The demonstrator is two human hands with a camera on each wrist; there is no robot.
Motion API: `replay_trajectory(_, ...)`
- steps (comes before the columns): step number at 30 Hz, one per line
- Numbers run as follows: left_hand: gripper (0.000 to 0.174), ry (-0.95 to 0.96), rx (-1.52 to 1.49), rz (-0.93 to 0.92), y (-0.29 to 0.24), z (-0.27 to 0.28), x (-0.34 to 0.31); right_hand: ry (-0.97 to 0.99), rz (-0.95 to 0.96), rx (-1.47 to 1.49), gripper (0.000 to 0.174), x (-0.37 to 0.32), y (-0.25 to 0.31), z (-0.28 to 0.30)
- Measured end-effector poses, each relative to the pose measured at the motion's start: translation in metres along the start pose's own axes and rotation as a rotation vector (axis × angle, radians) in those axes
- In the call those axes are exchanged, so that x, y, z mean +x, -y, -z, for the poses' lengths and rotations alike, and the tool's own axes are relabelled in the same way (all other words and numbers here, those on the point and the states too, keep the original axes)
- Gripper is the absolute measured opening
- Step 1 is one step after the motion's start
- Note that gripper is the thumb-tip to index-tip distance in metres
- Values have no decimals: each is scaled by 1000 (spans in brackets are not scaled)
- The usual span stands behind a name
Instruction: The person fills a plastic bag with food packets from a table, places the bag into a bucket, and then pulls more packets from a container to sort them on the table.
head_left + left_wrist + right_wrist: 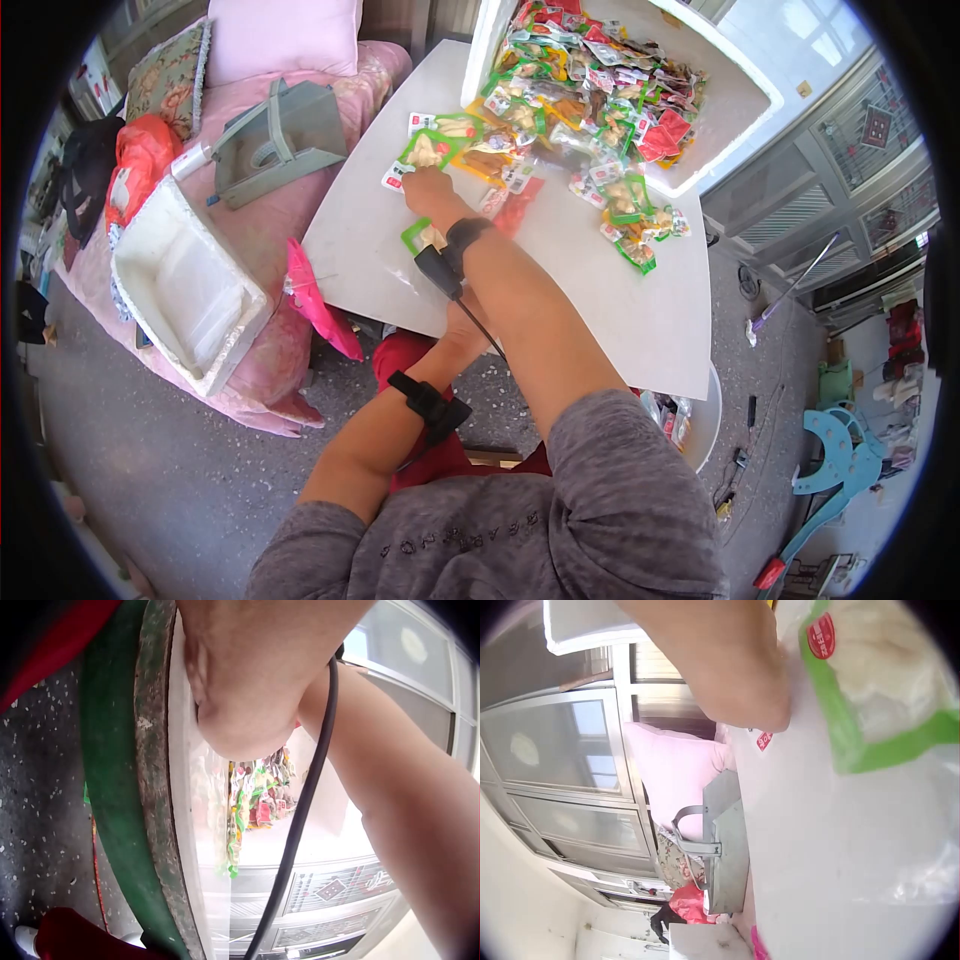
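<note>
On the white table, my right hand reaches across to a green-edged food packet with pale contents, fingers curled at its lower edge. In the right wrist view, a white packet corner with a red logo sticks out beneath the hand. Another green-bordered packet lies near that wrist. My left hand is low at the table's near edge, partly behind my right forearm in the head view; its fingertips are hidden, and I cannot tell what they hold.
A white foam box lies tipped at the far side, packets spilling from it. Several more packets lie in front of it. To the left, a bed holds a foam lid, a grey carrier and a pink bag.
</note>
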State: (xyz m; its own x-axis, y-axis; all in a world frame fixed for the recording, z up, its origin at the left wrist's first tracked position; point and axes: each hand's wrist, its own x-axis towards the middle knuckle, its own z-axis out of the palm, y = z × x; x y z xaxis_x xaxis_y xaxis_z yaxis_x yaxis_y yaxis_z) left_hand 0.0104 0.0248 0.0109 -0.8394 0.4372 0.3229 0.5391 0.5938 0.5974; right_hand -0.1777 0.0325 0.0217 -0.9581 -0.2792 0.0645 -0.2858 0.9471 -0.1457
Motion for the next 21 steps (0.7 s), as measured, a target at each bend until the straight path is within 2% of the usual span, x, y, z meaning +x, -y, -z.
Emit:
replay_trajectory(3,29,76,57,56,1,-2,3,-55,70,-88,19,-11,-6,6)
replay_trajectory(5,25,39,-35,148,3,-7,2,-49,85,-143,17,-19,-13,14)
replay_trajectory(8,21,-98,-433,386,-2,-10,0,-17,38,-200,19,-32,-32,20)
replay_trajectory(9,22,-70,-264,299,-1,-9,1,-4,13,-215,20,-33,-37,21)
replay_trajectory(11,24,-11,75,126,4,-7,1,14,-80,-53,23,-23,-43,22)
replay_trajectory(12,24,-50,-101,193,8,-16,1,26,-128,26,25,-19,-46,22)
replay_trajectory(14,25,-127,-455,323,20,-39,0,-72,-86,122,29,-8,-33,15)
replay_trajectory(16,26,-177,-91,37,10,-21,1,-134,-50,162,33,-2,-8,13)
replay_trajectory(18,27,-152,83,-115,7,-10,-2,-156,-27,145,38,-8,20,20)
replay_trajectory(20,27,-156,-827,189,33,-62,-13,-70,-92,161,41,-6,36,21)
replay_trajectory(21,27,-157,-1018,252,36,-68,-13,-30,-123,169,42,-4,40,22)
